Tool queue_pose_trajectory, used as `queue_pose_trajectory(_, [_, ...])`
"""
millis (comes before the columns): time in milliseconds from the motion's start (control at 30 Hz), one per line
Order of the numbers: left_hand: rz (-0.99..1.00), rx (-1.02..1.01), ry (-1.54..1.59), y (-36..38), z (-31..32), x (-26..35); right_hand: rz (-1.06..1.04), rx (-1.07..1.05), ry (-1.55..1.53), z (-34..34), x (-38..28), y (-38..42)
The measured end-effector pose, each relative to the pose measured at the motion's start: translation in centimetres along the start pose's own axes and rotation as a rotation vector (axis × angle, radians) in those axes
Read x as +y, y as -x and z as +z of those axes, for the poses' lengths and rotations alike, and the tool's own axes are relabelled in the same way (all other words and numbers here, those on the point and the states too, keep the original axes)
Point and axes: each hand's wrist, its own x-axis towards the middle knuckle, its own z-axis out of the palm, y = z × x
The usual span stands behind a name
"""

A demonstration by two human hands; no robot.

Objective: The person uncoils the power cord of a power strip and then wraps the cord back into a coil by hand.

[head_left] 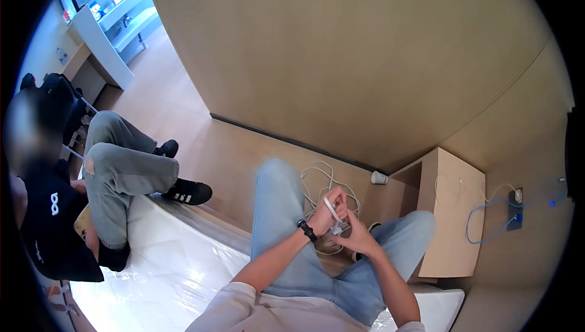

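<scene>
My left hand, with a black watch on its wrist, is closed around a white cable, part of which stands up in a short loop. Close against it, my right hand has its thumb and fingers closed on a small white piece at the cable, perhaps a plug; its exact kind is too small to tell. Both hands are between my knees. Below them, more white cable lies in loose coils on the floor.
A white cup-like container lies near a wooden bedside cabinet. A blue cable runs to a wall socket. Another person sits at left on the plastic-wrapped mattress. A large panel stands ahead.
</scene>
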Motion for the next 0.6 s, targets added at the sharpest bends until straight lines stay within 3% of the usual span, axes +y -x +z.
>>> queue_pose_trajectory(67, [-0.033, 0.044, 0.054, 0.0, 0.1, 0.4, 0.09, 0.017, 0.397, 0.0, 0.2, -0.2])
queue_pose_trajectory(100, [-0.003, 0.092, 0.128, 0.2, 1.0, 0.9, -0.023, 0.083, 0.56, 0.6, 0.5, -0.2])
queue_pose_trajectory(267, [0.055, 0.092, 0.437, -0.8, -0.4, 0.8, -0.118, 0.264, 0.702, 1.5, 0.9, -1.2])
queue_pose_trajectory(333, [0.102, 0.057, 0.102, -0.4, 0.4, 1.0, 0.169, 0.321, 0.169, 1.4, 0.7, -1.2])
queue_pose_trajectory(367, [0.069, 0.039, -0.105, -0.7, -0.5, 0.6, 0.171, 0.336, 0.105, 0.3, 3.6, -1.4])
queue_pose_trajectory(400, [0.057, 0.037, -0.095, -0.6, -0.3, 0.1, 0.185, 0.345, 0.109, 0.0, 2.8, -1.1])
queue_pose_trajectory(467, [0.06, -0.054, -0.619, -0.5, 0.2, -0.6, 0.189, 0.558, -0.59, -0.8, 0.4, -1.9])
queue_pose_trajectory(533, [-0.006, -0.117, -0.691, -0.4, 0.5, -2.0, 0.134, 0.454, -0.674, -2.2, -0.2, -1.7])
queue_pose_trajectory(600, [0.042, -0.17, -0.774, 0.0, 0.8, -3.0, 0.084, 0.586, -0.762, -2.0, -0.9, -1.9])
